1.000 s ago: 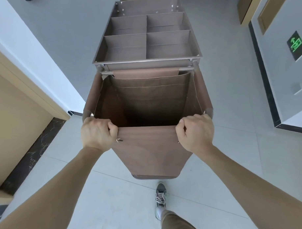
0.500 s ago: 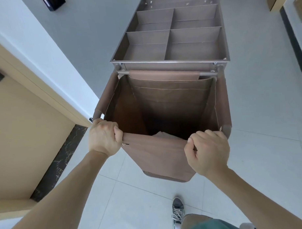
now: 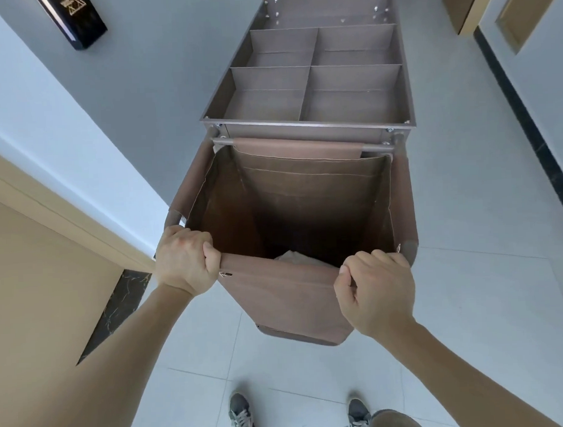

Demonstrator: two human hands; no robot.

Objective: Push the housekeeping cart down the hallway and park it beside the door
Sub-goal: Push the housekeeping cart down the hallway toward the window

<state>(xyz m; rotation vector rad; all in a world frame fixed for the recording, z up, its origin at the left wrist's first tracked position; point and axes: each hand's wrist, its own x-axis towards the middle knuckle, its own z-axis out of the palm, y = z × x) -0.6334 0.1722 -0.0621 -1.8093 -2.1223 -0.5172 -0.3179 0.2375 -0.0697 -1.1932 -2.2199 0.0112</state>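
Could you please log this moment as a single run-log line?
left hand: grips cart handle | right hand: grips handle | bag: open | door: left of cart

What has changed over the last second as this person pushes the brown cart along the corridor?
The brown housekeeping cart has rolled on along the grey left wall: a black wall plaque has come into view, and the green sign on the right has gone. A pale crumpled thing now shows inside the brown fabric bag. Both grey sneakers are visible now. The left hand and right hand still grip the bag's near rail.
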